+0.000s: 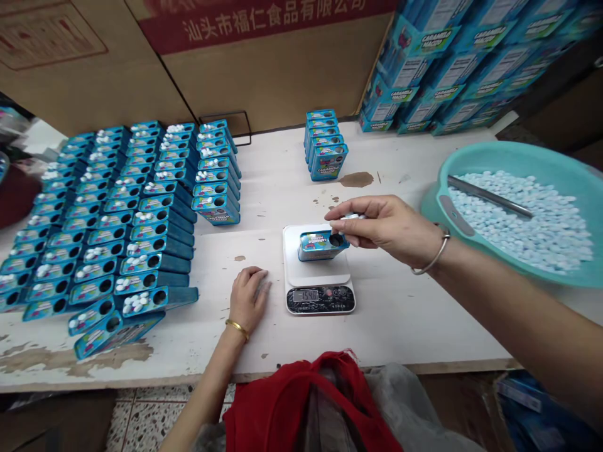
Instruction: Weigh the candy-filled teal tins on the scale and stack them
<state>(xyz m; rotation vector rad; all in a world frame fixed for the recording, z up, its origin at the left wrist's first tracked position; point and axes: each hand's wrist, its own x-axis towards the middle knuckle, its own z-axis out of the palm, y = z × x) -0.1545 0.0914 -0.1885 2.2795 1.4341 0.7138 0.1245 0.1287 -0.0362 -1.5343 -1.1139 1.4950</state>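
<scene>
While the right hand (377, 226) hovers over a slim, glossy blue box (316, 251) set on a flat white scale (292, 270), its fingers pinch a few smooth, rounded white candies (354, 216) at the box's circular opening; whether they touch its rim cannot be told. The left hand (247, 298) lies on the white table (264, 210) near the scale, its fingers loosely bent and the thumb apart. A thin silver-toned bangle (437, 258) rings the right wrist, a gold-toned bracelet (237, 328) the left. The tabletop's coat is worn to brown patches. At left stand packed rows of similar boxes (162, 204), many with pale candies on their tops; a short file of boxes (327, 164) stands beyond the scale. At right, a turquoise tub (429, 204) brims with candies, a slender metallic rod (490, 196) lying across them, before a large brown carton (264, 81) and stacked blue packs (424, 88)
</scene>
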